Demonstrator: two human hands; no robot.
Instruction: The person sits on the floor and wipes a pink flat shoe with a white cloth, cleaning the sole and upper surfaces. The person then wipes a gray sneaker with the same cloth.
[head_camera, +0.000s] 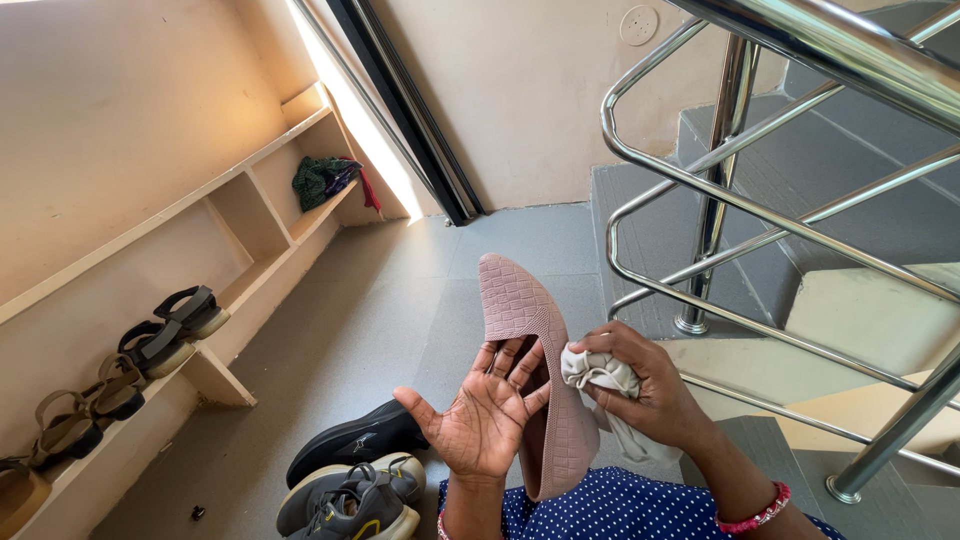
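Observation:
A dusty-pink knitted slip-on shoe (520, 310) stands upright in front of me, toe pointing up. My left hand (480, 420) has its fingers tucked into the shoe's opening, palm facing me, holding it. My right hand (645, 385) grips a crumpled white cloth (598, 375) that touches the shoe's right side. A red beaded bracelet (752, 512) sits on my right wrist. My lap is covered by blue fabric with white dots (600, 510).
A black shoe (360, 440) and grey sneakers (350, 500) lie on the grey floor at the lower left. A built-in wall shelf (220, 375) holds sandals (170, 330) and a green bundle (320, 180). A steel stair railing (720, 190) and steps rise on the right.

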